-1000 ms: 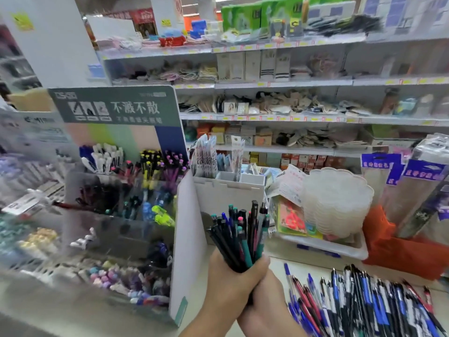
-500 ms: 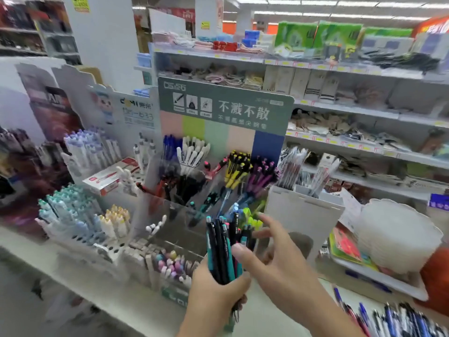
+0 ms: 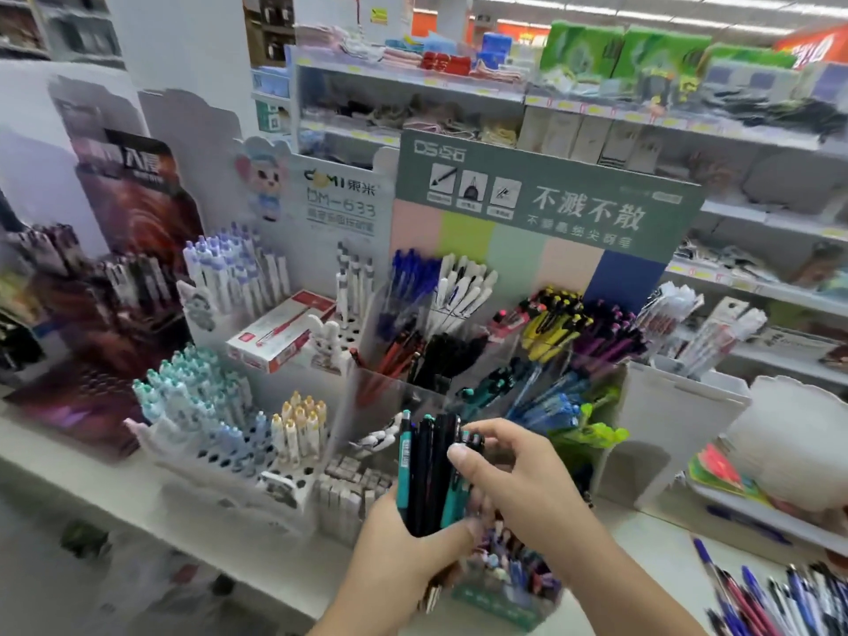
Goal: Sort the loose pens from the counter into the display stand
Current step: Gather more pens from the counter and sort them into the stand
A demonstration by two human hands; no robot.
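While left grip [image 3: 413, 539] clasps upright black and teal pens [image 3: 429, 475], right grip [image 3: 514, 475] pinches one top.

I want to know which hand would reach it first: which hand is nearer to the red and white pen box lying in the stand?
Left. The left hand, gripping the bundle of pens, sits below and right of the pen box. The right hand is farther right.
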